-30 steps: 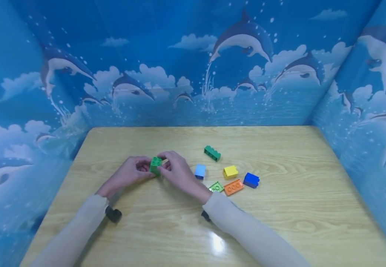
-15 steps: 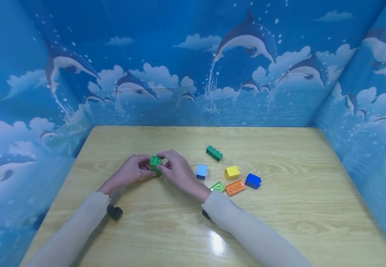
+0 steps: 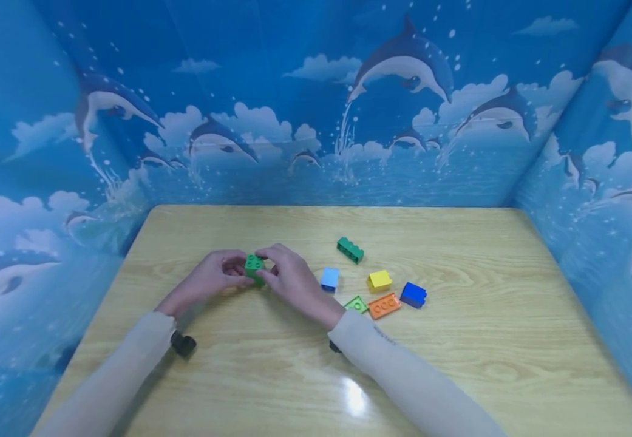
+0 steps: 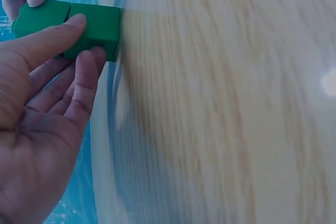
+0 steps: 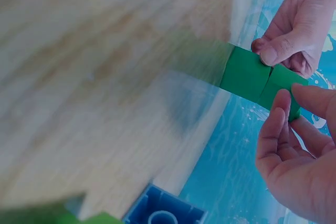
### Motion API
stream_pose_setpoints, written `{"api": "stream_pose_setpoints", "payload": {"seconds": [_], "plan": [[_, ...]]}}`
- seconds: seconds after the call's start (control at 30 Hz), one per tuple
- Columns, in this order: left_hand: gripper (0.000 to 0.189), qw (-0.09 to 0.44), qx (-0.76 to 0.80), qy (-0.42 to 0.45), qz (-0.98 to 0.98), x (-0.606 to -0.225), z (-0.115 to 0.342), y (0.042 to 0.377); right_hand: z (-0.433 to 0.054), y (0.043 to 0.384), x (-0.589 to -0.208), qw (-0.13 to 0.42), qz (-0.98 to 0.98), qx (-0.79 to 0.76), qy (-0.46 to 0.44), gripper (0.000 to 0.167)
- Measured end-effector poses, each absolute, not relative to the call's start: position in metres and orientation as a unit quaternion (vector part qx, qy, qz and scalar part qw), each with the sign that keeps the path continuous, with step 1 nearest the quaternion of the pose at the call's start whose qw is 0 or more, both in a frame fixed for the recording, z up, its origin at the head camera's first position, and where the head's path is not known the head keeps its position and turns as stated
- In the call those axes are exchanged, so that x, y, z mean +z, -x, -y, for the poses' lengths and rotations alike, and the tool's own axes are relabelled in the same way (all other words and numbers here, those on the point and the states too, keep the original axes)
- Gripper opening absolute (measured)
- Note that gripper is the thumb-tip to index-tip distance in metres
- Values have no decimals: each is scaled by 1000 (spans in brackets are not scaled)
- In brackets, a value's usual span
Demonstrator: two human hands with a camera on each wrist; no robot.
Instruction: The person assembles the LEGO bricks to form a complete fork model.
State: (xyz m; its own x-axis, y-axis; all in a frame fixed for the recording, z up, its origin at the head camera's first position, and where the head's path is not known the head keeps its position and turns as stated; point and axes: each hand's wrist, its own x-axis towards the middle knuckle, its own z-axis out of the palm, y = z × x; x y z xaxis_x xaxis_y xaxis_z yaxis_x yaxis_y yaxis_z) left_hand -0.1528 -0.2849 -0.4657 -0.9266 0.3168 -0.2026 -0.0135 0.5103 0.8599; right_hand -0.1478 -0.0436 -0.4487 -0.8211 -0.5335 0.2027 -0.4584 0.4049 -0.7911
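Note:
Two green toy bricks stand one on top of the other at the left of the table, a thin dark seam between them. My left hand (image 3: 209,276) pinches the lower brick (image 5: 244,77) between thumb and fingers. The upper brick (image 5: 280,81), studs up, is pinched by my right hand (image 3: 291,279) from the other side. In the left wrist view the left thumb lies across the lower brick near the seam. Whether the studs are fully pressed in cannot be seen.
Right of my hands lie a light blue brick (image 3: 329,279), a dark green brick (image 3: 351,250), a yellow brick (image 3: 379,281), a dark blue brick (image 3: 414,295), an orange brick (image 3: 385,305) and a light green brick (image 3: 356,304). Dolphin-print cloth (image 3: 305,109) surrounds the wooden table (image 3: 485,364).
The head view has shifted slightly. Both hands keep their hold on the stacked green bricks, and the loose bricks have not moved on the table.

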Motion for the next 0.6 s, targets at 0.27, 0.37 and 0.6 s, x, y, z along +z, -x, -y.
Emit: {"api": "stream_pose_setpoints", "payload": {"seconds": [0.27,0.37,0.6], "plan": [[36,155,486,-98,-854,-468,286,153,46,149,-445,52,-847,-432,305,41],[38,153,484,-103,-856,-468,285,153,45,150,-444,52,-849,-429,304,42],[39,154,512,-112,-838,-468,286,154,45,150,-447,46,-850,-430,302,43]]}}
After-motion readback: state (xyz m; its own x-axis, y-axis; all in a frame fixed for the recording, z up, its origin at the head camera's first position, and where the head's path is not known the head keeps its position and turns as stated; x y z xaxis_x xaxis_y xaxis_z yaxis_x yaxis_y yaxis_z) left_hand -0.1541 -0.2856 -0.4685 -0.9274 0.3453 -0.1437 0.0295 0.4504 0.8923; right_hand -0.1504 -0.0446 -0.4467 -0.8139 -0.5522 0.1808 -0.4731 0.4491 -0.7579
